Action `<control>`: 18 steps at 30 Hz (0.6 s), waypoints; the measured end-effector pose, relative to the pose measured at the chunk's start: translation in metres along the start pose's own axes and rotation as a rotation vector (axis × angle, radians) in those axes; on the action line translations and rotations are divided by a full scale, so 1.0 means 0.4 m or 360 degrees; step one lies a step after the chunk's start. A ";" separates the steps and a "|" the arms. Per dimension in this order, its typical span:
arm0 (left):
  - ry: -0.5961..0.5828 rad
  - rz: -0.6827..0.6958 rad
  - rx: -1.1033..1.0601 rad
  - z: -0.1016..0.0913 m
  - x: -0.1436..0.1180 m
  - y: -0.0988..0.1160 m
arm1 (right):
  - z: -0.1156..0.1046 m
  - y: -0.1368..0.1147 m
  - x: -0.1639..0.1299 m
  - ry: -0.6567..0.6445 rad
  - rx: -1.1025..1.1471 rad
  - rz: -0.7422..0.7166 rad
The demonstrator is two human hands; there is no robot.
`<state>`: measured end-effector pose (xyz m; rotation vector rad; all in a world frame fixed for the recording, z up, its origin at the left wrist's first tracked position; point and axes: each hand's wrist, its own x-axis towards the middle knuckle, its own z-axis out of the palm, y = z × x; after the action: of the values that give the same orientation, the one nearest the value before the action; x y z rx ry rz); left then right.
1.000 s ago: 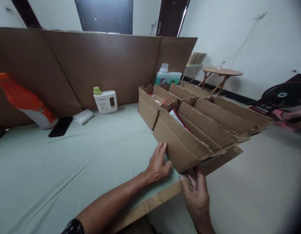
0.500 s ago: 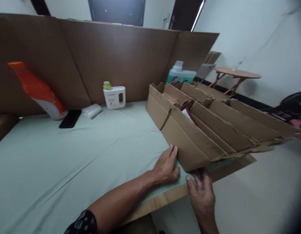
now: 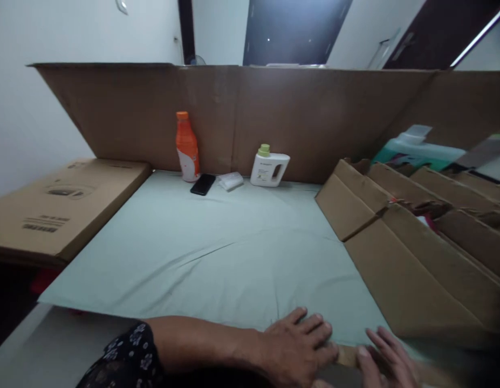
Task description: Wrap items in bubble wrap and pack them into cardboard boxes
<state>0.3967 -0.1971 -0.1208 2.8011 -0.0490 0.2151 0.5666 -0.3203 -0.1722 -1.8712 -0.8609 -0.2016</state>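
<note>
My left hand (image 3: 300,345) lies on the pale green cloth (image 3: 250,231) at the table's front edge, its fingers spread and nothing in it. To its right, my right hand (image 3: 389,358) is at the same wooden edge (image 3: 347,355), fingers apart; the lower part of it runs out of view. Close by my right fingers is the near corner of a divided cardboard box (image 3: 411,275), which stands on the right side of the cloth. A red and white packet (image 3: 427,222) shows in one of its compartments; most of the contents are hidden.
At the back stand an orange bottle (image 3: 187,145) and a white jug (image 3: 269,168), with a black phone (image 3: 203,184) and a clear plastic packet (image 3: 230,181) between them. A teal bottle (image 3: 419,151) is behind the box. A cardboard screen (image 3: 314,118) closes the back; a flat carton (image 3: 72,199) lies left.
The view has swung left, bringing the flat carton into sight. My left hand has left the box's side for the cloth edge. My right hand has come out from under the box's corner.
</note>
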 end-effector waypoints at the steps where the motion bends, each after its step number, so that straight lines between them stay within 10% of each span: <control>1: 0.0012 0.0018 -0.0090 -0.010 -0.038 -0.009 | 0.023 -0.022 -0.001 -0.0112 -0.0032 -0.0092; 6: 0.0404 -0.0687 -0.0117 -0.118 -0.206 -0.168 | 0.172 -0.122 -0.024 -0.0668 -0.0039 -0.0604; 10: 0.0397 -0.1265 0.0201 -0.181 -0.342 -0.292 | 0.261 -0.180 -0.075 -0.0693 -0.0189 -0.1284; 18: 0.0268 -0.1306 0.0217 -0.114 -0.432 -0.183 | 0.293 -0.194 -0.094 -0.0567 -0.0315 -0.1613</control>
<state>0.2236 -0.1113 -0.1285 2.6569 1.1545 0.2478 0.4616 -0.2206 -0.1882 -1.4994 -2.0533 -0.5944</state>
